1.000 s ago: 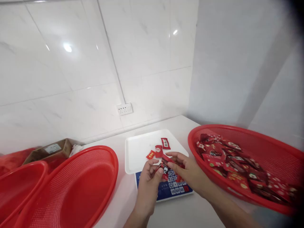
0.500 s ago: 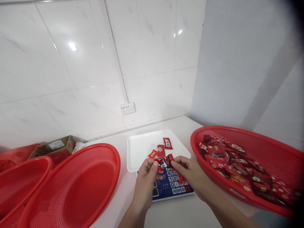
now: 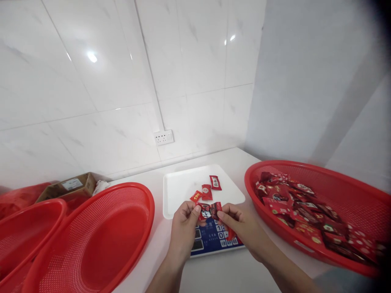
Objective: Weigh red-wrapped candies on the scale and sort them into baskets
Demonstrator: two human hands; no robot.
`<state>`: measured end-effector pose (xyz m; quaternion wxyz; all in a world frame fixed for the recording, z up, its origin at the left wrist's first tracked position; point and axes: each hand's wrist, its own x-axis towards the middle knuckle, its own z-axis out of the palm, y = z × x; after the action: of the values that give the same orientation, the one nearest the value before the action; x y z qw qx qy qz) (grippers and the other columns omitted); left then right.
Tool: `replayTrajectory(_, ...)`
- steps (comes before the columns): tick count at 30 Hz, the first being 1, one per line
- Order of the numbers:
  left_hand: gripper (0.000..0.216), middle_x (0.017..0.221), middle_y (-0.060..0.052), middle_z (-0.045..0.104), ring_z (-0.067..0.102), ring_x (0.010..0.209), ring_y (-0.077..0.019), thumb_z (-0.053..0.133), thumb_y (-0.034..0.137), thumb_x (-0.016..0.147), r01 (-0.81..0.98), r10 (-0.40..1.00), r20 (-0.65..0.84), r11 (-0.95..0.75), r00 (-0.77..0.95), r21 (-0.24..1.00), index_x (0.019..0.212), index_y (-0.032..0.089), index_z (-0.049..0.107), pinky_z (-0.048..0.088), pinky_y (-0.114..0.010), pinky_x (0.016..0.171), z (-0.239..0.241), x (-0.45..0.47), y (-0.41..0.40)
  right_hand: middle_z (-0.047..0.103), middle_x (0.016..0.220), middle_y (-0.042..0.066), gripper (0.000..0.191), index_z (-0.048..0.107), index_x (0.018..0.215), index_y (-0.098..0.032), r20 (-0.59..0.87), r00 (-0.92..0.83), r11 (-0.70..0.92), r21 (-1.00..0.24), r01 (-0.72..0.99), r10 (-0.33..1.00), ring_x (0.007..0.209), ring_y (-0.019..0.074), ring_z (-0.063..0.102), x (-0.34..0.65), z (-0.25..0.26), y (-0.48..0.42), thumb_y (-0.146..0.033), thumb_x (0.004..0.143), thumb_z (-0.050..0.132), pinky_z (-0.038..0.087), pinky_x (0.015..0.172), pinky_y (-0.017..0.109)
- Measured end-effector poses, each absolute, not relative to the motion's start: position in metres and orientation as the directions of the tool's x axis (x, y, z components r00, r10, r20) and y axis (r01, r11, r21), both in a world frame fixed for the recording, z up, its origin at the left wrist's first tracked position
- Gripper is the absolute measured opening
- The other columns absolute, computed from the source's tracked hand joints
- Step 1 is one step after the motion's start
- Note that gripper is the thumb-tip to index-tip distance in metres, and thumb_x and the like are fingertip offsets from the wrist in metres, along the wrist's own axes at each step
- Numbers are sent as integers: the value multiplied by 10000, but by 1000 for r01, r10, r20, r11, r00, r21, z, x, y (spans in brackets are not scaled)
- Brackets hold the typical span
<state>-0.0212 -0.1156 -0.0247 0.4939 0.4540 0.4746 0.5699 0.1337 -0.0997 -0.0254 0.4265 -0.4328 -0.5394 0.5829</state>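
**Pinching a wrapped candy (image 3: 207, 211) with both hands, right over a scale (image 3: 210, 239)**

Gripping one end between thumb and fingers of the left hand (image 3: 184, 228), and the other end the same way with the right hand (image 3: 241, 225). Holding the candy crosswise, printed side showing, kinda dark in the middle with a black-and-white logo. Hovering above the near edge of the white tray (image 3: 174, 189) and the top of the blue keypad panel (image 3: 210, 232).

Can also see a bit of red wrapper (image 3: 231, 234) just under the right fingers. Can't tell if held or lying on the keys, sorry.

Got three more on the tray: a yellow-lettered candy (image 3: 196, 196) right beside a round-emblem candy (image 3: 207, 192), plus a white-label candy (image 3: 215, 182) farther back and a bit to the right.

Looking right: a big red plastic basket (image 3: 345, 173) with a heap of wrapped sweets (image 3: 305, 211). Looking left: two more red baskets, a nearer-to-the-scale basket (image 3: 143, 193) and a far-left basket (image 3: 30, 217), sitting in front of a cardboard box (image 3: 71, 186). Oh, and a power socket (image 3: 164, 137) on the tiled wall (image 3: 116, 77) behind the tray.
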Motion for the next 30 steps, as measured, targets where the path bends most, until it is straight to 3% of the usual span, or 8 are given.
replayTrajectory(6,262,697,24,519,516,614,-91,557,435,798,-200,999,6,-15,-42,980,763,179,517,465,-228,595,-24,-19,-114,491,544,-61,401,527,623,-190,-83,-215,-101,-992,-72,973,451,66,396,131,-27,-97,-570,629,654,372,417,196)
replayTrajectory(12,233,806,-12,607,562,699,-102,679,343,719,-283,1000,18,-17,2,959,801,165,554,477,-231,653,-25,-19,-113,500,535,-57,398,522,616,-187,-73,-221,-98,-990,-104,973,449,66,403,129,-32,-96,-562,640,654,360,426,200)
replayTrajectory(24,185,714,4,613,543,618,-91,663,338,713,-173,992,103,-115,-75,978,753,162,621,457,-227,638,-14,-38,-94,522,575,-51,363,542,637,-196,-81,-254,-89,-996,-19,964,460,75,435,131,-32,-100,-548,690,613,366,439,211)
replayTrajectory(30,147,760,-6,615,535,650,-95,575,297,763,4,954,213,-217,-212,976,816,168,619,442,-242,691,-8,-58,-60,585,703,-13,349,595,739,-190,-58,-187,-88,-984,-157,981,606,101,522,150,-37,-99,-533,695,643,418,549,226)
